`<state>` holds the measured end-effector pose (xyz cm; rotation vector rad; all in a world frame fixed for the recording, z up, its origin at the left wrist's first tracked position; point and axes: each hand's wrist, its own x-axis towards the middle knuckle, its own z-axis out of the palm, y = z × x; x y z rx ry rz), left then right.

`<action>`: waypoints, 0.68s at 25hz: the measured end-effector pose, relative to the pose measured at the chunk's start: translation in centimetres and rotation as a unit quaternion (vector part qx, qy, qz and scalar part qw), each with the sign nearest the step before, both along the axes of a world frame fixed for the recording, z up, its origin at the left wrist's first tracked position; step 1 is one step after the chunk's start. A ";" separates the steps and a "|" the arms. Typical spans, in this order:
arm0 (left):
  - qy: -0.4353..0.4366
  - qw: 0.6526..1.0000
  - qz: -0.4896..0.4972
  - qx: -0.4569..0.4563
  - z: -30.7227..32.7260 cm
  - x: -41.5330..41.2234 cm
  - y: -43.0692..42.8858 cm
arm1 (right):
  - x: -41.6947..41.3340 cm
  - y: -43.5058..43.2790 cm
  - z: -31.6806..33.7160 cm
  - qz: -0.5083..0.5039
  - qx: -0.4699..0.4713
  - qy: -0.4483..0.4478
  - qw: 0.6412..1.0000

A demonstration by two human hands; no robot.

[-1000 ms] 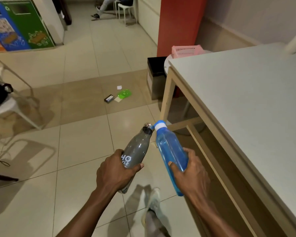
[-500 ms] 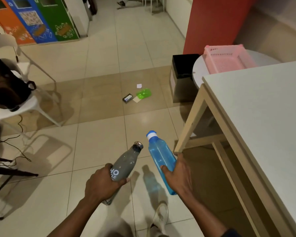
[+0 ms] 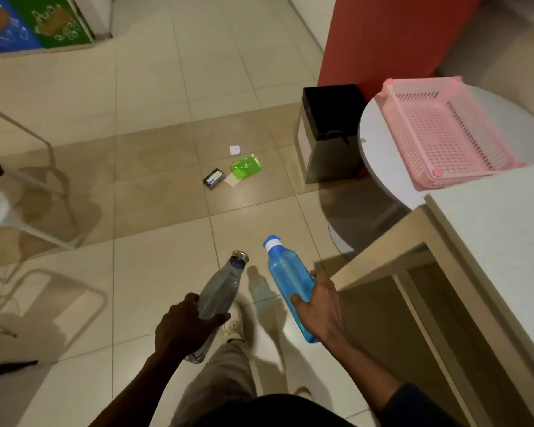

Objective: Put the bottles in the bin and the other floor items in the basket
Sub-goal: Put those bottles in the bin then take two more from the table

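My left hand [image 3: 187, 329] grips a grey bottle [image 3: 221, 291] with a metal neck, pointing forward. My right hand [image 3: 319, 306] holds a blue bottle [image 3: 285, 277] with a white and blue cap. Ahead on the floor lie a green plastic container [image 3: 246, 166], a small black box [image 3: 214, 179], a beige paper [image 3: 232, 181] and a white paper scrap [image 3: 235, 149]. A black bin [image 3: 330, 134] stands by the red pillar. The pink basket [image 3: 444, 131] sits on a round white table [image 3: 379, 167] to the right.
A large white table with a wooden frame [image 3: 490, 241] fills the right side. A white chair [image 3: 19, 211] with a dark bag stands at the left. Coloured recycling bins [image 3: 43, 23] are at the far left. A red pillar [image 3: 383, 35] rises behind the bin.
I have walked forward with both bottles; the floor items, the bin and the basket are nearer and lower in view. Both hands keep their hold.
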<state>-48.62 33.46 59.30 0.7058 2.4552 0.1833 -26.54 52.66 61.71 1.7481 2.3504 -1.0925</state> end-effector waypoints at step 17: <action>-0.018 0.985 -0.168 -0.028 -0.1 -21.9 26.4 | -19.3 20.0 -1.7 -0.114 -0.011 -0.014 0.993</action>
